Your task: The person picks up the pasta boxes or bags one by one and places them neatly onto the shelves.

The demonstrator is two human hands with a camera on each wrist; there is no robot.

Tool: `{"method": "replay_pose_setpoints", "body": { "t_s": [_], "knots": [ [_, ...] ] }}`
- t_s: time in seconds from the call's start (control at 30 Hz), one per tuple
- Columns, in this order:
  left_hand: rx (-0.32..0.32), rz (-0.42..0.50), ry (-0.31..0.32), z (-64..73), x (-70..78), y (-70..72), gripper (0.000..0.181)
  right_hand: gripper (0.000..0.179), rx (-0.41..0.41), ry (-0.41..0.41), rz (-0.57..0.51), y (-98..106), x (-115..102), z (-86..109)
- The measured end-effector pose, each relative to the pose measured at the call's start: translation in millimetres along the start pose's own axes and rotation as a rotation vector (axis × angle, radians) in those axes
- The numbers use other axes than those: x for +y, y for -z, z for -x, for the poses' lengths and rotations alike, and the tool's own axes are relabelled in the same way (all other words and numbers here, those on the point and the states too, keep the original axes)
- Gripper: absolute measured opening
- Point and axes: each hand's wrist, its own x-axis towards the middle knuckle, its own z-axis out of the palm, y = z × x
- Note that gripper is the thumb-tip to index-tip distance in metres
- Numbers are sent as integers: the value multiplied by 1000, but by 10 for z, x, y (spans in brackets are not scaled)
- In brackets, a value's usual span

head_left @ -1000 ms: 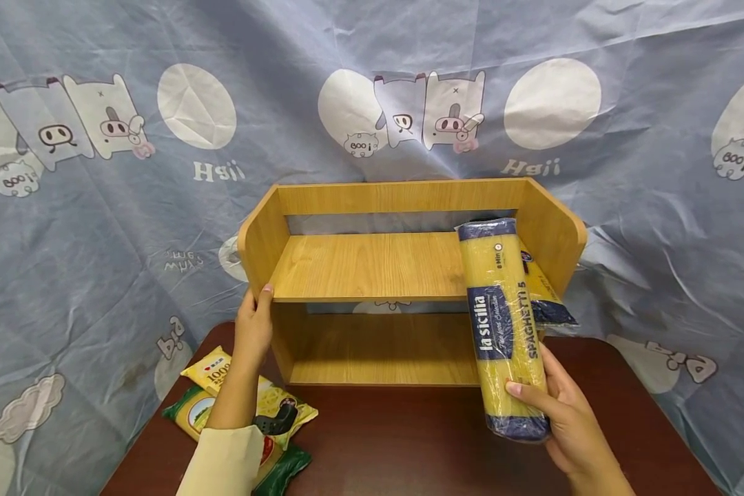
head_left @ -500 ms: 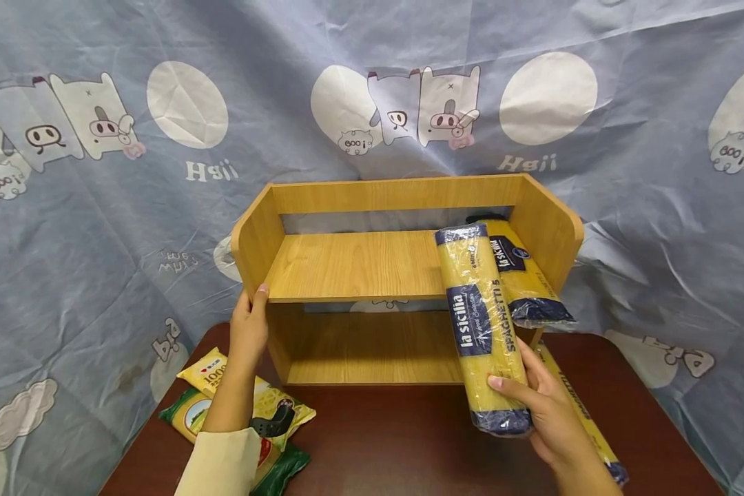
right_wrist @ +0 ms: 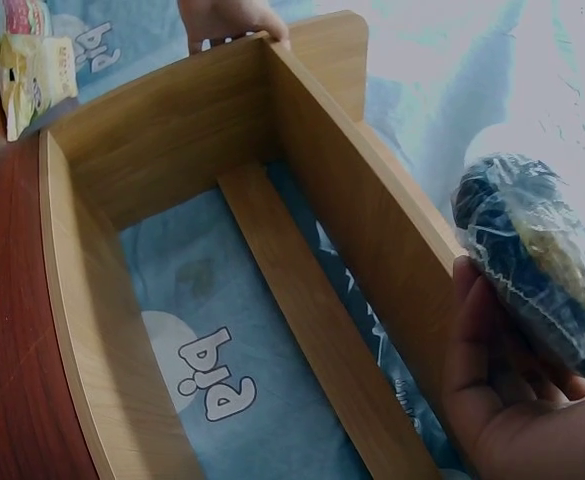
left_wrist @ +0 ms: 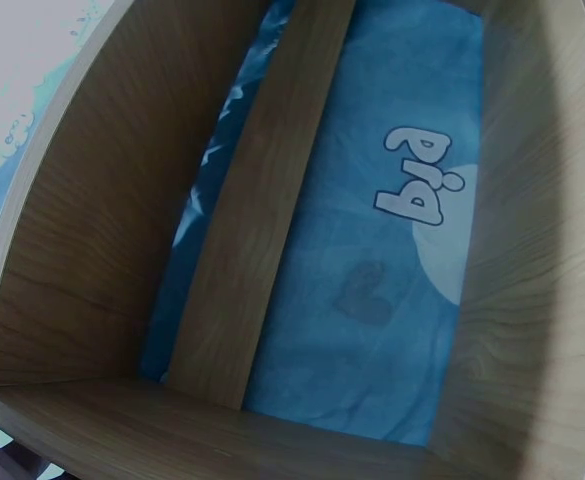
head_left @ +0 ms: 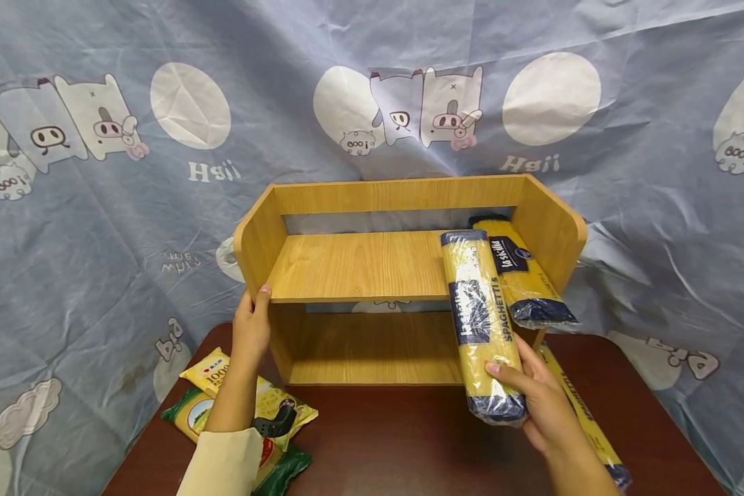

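My right hand (head_left: 545,393) grips the lower end of a yellow and blue pack of spaghetti (head_left: 480,324), thumb across its front. The pack leans up and back, its top overlapping the upper board of a wooden shelf (head_left: 359,265). In the right wrist view the blue end of the held pack (right_wrist: 537,265) shows beside the board's edge. My left hand (head_left: 252,324) holds the shelf's left side panel, thumb at the upper board's front corner. A second spaghetti pack (head_left: 523,275) lies on the upper board against the right panel, its end jutting past the front edge.
Another spaghetti pack (head_left: 585,420) lies on the dark red table (head_left: 384,441), right of the shelf. Left of it, a yellow bag (head_left: 207,372) rests on a green-ended bag (head_left: 285,468), partly behind my left forearm. A patterned blue cloth (head_left: 273,89) hangs behind.
My right hand has moved the held spaghetti pack leftward, uncovering the second pack on the upper board and the one on the table. My left hand stays on the shelf.
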Motion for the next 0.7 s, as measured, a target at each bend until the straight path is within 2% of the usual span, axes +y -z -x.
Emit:
{"method": "replay_pose_setpoints", "body": {
  "t_s": [0.4,0.7],
  "knots": [
    [9,24,-5,10,3,-12,59,43,-68,-8,-98,57,-65,-21],
    [9,-1,-21,-10,-11,-2,62,49,-194,11,-315,2,-162,5]
  ]
}}
